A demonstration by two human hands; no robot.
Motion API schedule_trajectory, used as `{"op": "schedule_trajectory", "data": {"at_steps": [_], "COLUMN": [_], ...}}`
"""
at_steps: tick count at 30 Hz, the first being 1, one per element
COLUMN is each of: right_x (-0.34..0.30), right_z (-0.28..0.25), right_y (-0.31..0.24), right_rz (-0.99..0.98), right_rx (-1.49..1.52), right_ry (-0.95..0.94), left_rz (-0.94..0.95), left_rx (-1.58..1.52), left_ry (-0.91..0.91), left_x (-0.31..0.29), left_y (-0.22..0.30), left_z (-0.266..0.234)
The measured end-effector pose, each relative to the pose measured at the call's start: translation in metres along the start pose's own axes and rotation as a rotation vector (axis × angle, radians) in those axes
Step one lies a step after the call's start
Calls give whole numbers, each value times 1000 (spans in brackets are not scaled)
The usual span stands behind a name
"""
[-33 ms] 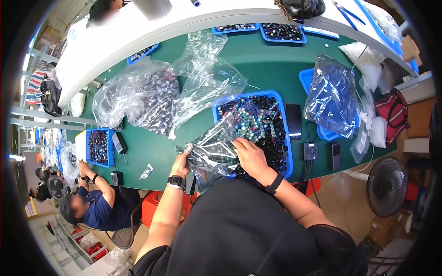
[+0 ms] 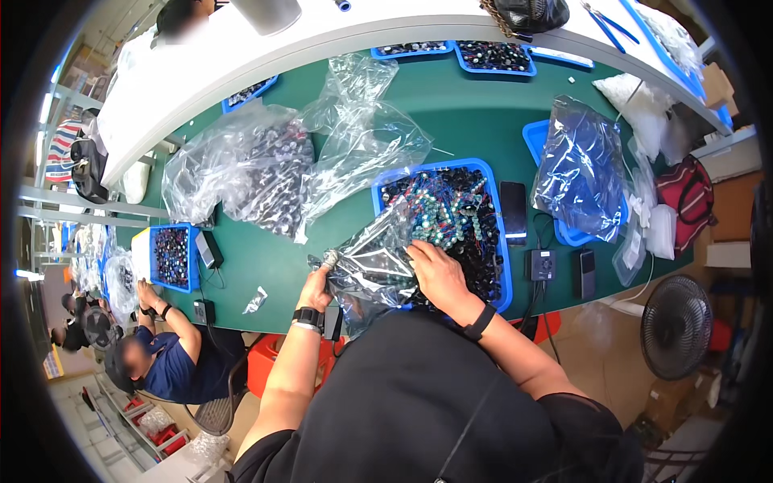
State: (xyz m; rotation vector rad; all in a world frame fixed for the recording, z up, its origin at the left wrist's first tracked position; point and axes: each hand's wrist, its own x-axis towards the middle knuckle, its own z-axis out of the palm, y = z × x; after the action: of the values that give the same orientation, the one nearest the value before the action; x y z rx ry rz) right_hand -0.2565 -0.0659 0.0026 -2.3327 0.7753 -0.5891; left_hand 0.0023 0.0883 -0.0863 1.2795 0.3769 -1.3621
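A clear plastic bag (image 2: pixel 366 270) is stretched between my two hands, over the near left corner of a blue tray (image 2: pixel 506 278). My left hand (image 2: pixel 316 291) is closed on the bag's gathered left end. At the bag's right side, my right hand (image 2: pixel 439 276) has its fingers curled on the plastic; some fingertips are hidden. Inside the tray lie many small black parts (image 2: pixel 477 266) and a heap of thin wired pieces with pale, shiny round ends (image 2: pixel 439 213). Part of the bag hangs past the table's near edge.
A large clear bag of small dark parts (image 2: pixel 274 169) lies left of the tray. To the right are a phone (image 2: pixel 513 211), a small black box with cables (image 2: pixel 540 264) and a bag-covered blue tray (image 2: pixel 576 173). A co-worker (image 2: pixel 173 362) sits at the left; a fan (image 2: pixel 676 326) stands right.
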Motion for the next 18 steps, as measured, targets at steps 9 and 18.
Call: {"op": "schedule_trajectory", "data": {"at_steps": [9, 18], "right_x": [-1, 10], "right_z": [-1, -20], "right_y": [-9, 4], "right_rz": [10, 165], "right_rx": [94, 250], "right_ry": [73, 291], "left_rz": [-43, 38], "left_rx": [-39, -115], "left_ry": [35, -72], "left_x": [-12, -33], "left_y": [0, 17], "left_z": [23, 84]}}
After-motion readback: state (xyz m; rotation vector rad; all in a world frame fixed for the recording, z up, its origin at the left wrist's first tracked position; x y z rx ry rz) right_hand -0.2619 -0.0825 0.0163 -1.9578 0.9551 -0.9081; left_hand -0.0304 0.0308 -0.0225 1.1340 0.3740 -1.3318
